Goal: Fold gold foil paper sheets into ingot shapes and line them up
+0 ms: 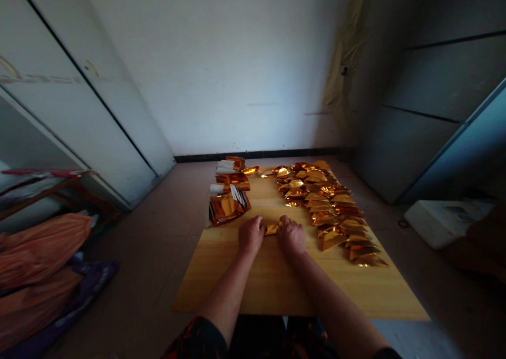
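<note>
Between my two hands a small piece of gold foil paper (271,229) lies on the wooden board (261,274). My left hand (251,234) grips its left end, fingers curled and thumb inward. On its right end, the fingers of my right hand (291,235) are closed the same way. Beyond my left hand are stacks of flat gold foil sheets (228,206), some with white backs showing. To the right of my right hand stand rows of folded gold foil pieces (334,206), overlapping one another. A few single folded pieces (250,170) lie at the far edge.
A white wall (245,74) with a dark baseboard is behind the board. Pale cabinets (98,106) stand at the left, above orange and purple bags (43,253). At the right are a grey cabinet (419,122) and a white box (438,219) on the tiled floor.
</note>
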`<state>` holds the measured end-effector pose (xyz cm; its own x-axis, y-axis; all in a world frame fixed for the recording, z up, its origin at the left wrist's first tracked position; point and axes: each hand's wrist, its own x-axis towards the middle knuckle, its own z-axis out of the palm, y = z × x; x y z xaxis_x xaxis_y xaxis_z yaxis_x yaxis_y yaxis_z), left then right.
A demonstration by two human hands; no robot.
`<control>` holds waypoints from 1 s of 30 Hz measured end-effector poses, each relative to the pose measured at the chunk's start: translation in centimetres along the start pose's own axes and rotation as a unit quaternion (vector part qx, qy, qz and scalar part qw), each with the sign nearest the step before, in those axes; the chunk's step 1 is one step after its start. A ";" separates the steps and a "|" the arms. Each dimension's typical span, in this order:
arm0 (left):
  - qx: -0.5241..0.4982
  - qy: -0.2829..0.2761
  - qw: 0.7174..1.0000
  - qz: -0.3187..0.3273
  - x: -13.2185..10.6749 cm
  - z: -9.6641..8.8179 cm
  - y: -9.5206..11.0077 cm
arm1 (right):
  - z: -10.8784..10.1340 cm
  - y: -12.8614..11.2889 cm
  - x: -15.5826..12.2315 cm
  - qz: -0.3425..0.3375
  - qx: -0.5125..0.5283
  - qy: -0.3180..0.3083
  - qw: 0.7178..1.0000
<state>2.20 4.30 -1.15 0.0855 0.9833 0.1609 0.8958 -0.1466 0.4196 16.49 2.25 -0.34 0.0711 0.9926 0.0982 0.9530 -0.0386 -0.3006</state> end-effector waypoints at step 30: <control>0.060 -0.035 0.994 0.083 -1.2 -1.3 0.8 | -2.3 -0.6 0.3 0.012 0.011 -0.064 0.998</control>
<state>2.22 2.87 0.15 0.2628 0.9523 0.1550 0.9121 -0.2975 0.2819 16.59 2.26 2.01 0.0538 0.9981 -0.0310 0.9449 -0.0610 -0.3218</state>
